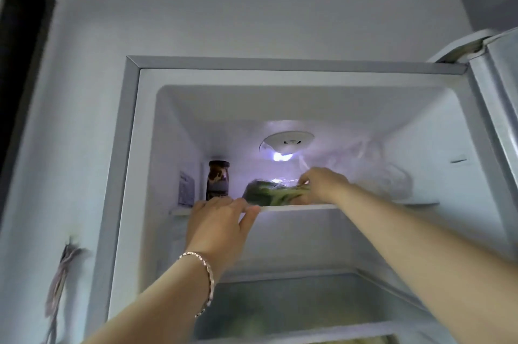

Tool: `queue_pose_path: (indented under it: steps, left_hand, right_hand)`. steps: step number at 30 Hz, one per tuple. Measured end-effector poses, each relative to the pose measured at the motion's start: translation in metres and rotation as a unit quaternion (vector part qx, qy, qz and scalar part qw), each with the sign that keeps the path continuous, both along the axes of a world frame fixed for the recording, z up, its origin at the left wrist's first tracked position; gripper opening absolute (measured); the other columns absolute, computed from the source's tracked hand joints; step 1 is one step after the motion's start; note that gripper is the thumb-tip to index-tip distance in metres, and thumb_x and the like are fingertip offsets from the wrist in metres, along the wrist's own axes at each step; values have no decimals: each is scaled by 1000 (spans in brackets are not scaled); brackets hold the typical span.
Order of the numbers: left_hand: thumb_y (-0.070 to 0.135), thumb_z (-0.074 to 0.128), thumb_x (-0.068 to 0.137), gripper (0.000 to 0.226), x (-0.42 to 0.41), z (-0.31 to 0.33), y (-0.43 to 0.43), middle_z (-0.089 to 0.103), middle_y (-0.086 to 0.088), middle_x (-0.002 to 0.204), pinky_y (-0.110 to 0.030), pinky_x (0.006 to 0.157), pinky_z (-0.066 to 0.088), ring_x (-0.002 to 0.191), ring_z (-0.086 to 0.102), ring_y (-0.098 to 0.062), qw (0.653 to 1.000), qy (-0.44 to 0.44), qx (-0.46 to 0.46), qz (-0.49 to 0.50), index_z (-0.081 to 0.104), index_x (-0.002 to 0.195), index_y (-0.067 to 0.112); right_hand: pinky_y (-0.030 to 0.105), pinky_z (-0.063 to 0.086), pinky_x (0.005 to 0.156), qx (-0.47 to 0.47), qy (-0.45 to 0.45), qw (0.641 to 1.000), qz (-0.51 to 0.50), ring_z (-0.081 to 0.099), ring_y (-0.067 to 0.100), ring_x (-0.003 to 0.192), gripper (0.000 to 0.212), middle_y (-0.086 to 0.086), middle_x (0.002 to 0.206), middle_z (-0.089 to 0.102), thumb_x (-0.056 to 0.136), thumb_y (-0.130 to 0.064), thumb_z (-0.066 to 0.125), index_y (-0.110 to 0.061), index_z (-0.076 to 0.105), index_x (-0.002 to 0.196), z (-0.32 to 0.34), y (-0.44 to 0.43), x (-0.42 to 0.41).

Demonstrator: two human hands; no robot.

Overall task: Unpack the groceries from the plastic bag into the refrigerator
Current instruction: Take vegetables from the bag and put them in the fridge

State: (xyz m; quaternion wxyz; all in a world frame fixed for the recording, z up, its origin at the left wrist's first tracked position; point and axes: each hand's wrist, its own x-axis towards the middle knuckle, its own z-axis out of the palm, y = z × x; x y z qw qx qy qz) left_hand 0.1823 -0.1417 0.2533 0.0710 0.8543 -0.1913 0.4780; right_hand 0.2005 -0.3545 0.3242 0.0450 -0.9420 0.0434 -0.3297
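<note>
The refrigerator stands open, its top shelf (392, 205) at eye height. A wrapped bundle of green vegetables (269, 193) lies on that shelf near the front. My right hand (322, 185) reaches in from the right and is closed on the right end of the bundle. My left hand (221, 220) rests on the shelf's front edge, left of the vegetables, fingers curled over the rim. A clear plastic bag (372, 170) sits on the shelf behind my right hand; what it holds is blurred.
A dark jar (218, 179) stands at the back left of the top shelf beside a label on the wall. A lamp (286, 144) glows on the back wall. The door (501, 85) hangs open at right. Lower shelves and a drawer (294, 307) lie below.
</note>
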Motion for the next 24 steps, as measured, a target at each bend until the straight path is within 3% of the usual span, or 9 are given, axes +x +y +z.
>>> queue_pose_path:
  steps: [3, 6, 9, 12, 15, 18, 21, 23, 24]
  left_hand:
    - [49, 20, 97, 41, 3, -2, -1, 62, 11, 112, -26, 87, 29, 108, 53, -12, 1000, -13, 3, 10, 55, 115, 36]
    - [49, 20, 97, 41, 4, -2, 0, 61, 13, 114, -26, 90, 29, 109, 52, -11, 1000, -6, -6, -4, 54, 116, 37]
    - [49, 19, 97, 42, 4, -2, 0, 60, 12, 114, -25, 91, 29, 109, 51, -13, 1000, -1, 1, -2, 53, 118, 37]
    - [50, 18, 97, 42, 2, -1, 0, 61, 11, 112, -25, 91, 30, 107, 52, -13, 1000, 4, 10, 1, 52, 119, 37]
    - [49, 17, 97, 43, 1, -2, 1, 60, 11, 113, -26, 92, 30, 107, 51, -12, 1000, 12, 17, -9, 51, 120, 37]
    - [48, 18, 98, 41, -3, 1, 4, 58, 11, 117, -25, 94, 30, 110, 50, -12, 999, 24, 21, -26, 49, 122, 37]
    - [48, 23, 97, 41, -10, 7, 9, 51, 8, 131, -28, 102, 28, 120, 45, -14, 996, 61, 51, -31, 42, 130, 31]
    - [52, 32, 94, 55, -16, 5, 13, 33, 4, 146, -31, 111, 18, 135, 29, -18, 992, 94, 87, -11, 26, 141, 26]
    - [53, 38, 91, 66, -20, 1, 17, 21, 1, 152, -32, 115, 11, 140, 18, -19, 988, 113, 108, 5, 15, 146, 22]
  right_hand:
    - [30, 40, 94, 49, -4, 998, 29, 52, 16, 114, 56, -7, 121, 54, 68, -59, 71, -30, 58, 115, 0, -3, 4]
    - [24, 43, 83, 138, 5, 978, 156, 56, 12, 100, 34, -6, 107, 57, 75, -51, 68, -30, 60, 102, -3, -8, -7]
    - [26, 42, 89, 77, 33, 988, 129, 52, 12, 105, 19, -2, 116, 53, 79, -38, 67, -40, 58, 96, -6, -16, -7]
    - [31, 41, 100, 83, 6, 992, 92, 50, 15, 120, 28, -2, 132, 52, 75, -35, 71, -44, 60, 99, -5, -18, -1]
    - [29, 40, 100, 97, 18, 992, 83, 48, 18, 125, 36, 0, 137, 49, 76, -32, 72, -38, 63, 111, -7, -13, -3]
    - [30, 38, 100, 121, -13, 988, 91, 45, 20, 124, 23, 2, 133, 49, 78, -37, 65, -50, 60, 97, -14, -6, -18]
    - [32, 34, 100, -16, -113, 987, 109, 38, 22, 119, 24, 4, 118, 53, 89, -24, 52, -30, 67, 107, -33, -2, -36]
    - [34, 42, 92, -128, -201, 959, 156, 43, 20, 104, 24, 7, 104, 58, 84, -14, 54, -16, 70, 101, -53, 4, -53]
    - [29, 43, 86, -154, -223, 942, 198, 43, 17, 95, 22, 6, 95, 60, 77, -13, 57, -13, 72, 93, -63, 6, -62]
